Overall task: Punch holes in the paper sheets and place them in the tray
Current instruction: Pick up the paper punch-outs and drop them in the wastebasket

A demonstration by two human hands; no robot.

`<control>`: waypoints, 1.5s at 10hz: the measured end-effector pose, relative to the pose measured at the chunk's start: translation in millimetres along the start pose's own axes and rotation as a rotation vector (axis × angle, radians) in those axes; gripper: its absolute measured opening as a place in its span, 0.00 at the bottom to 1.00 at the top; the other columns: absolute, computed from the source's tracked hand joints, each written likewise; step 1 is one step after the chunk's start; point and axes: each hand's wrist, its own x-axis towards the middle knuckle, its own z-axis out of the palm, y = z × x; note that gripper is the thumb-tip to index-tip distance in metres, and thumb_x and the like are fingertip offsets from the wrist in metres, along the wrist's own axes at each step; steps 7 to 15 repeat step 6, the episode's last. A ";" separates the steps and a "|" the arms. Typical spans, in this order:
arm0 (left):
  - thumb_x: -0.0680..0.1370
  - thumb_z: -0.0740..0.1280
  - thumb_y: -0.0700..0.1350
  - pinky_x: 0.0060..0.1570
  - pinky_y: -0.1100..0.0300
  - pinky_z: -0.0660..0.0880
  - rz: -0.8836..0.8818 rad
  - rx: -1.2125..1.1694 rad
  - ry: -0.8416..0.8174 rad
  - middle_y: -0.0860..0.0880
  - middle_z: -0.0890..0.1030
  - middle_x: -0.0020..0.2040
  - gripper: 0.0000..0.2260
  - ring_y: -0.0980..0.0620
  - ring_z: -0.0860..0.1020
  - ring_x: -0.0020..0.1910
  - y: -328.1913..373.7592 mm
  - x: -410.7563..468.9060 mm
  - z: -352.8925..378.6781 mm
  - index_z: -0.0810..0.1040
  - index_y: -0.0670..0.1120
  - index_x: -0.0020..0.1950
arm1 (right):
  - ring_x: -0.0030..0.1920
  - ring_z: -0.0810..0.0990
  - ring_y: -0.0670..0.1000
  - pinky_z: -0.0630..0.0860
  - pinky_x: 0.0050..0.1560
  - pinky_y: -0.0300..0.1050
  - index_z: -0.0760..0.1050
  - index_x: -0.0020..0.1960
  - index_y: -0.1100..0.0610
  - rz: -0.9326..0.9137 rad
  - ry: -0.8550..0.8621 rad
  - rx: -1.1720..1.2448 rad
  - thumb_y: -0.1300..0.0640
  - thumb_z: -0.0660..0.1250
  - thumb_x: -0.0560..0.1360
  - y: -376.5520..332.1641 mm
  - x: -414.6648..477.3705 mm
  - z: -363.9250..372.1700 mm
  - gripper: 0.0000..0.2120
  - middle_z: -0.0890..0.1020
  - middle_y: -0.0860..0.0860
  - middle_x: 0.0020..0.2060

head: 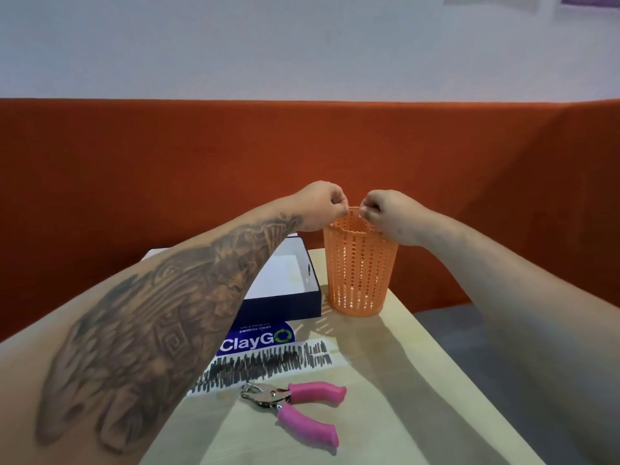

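An orange perforated basket (360,273) stands upright at the far end of the table. My left hand (320,204) and my right hand (385,214) are side by side above it, with curled fingers pinching its far rim. A dark blue tray (285,302) with a white inside sits left of the basket, partly hidden by my left forearm. A hole punch (292,409) with pink handles lies untouched on the near table. A paper sheet (268,364) covered in black scribbles lies between the punch and the tray.
The pale table (402,380) ends on the right over grey floor (503,347). A blue ClayGo sticker (258,337) lies in front of the tray. An orange partition (167,162) closes off the back.
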 end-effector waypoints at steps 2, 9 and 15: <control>0.82 0.65 0.41 0.44 0.59 0.76 -0.030 -0.023 -0.050 0.49 0.81 0.47 0.05 0.53 0.78 0.46 -3.9 3.5 6.4 0.79 0.48 0.48 | 0.43 0.76 0.43 0.69 0.35 0.40 0.75 0.53 0.49 -0.025 -0.028 0.012 0.55 0.60 0.85 4.3 0.0 0.2 0.06 0.78 0.44 0.44; 0.84 0.63 0.45 0.43 0.59 0.75 -0.065 -0.015 -0.050 0.48 0.82 0.49 0.10 0.52 0.79 0.49 -2.2 4.9 10.5 0.83 0.46 0.49 | 0.49 0.80 0.43 0.73 0.39 0.38 0.79 0.54 0.47 0.010 -0.034 0.065 0.65 0.60 0.83 4.7 -2.8 -4.8 0.15 0.82 0.44 0.49; 0.84 0.63 0.45 0.43 0.59 0.75 -0.065 -0.015 -0.050 0.48 0.82 0.49 0.10 0.52 0.79 0.49 -2.2 4.9 10.5 0.83 0.46 0.49 | 0.49 0.80 0.43 0.73 0.39 0.38 0.79 0.54 0.47 0.010 -0.034 0.065 0.65 0.60 0.83 4.7 -2.8 -4.8 0.15 0.82 0.44 0.49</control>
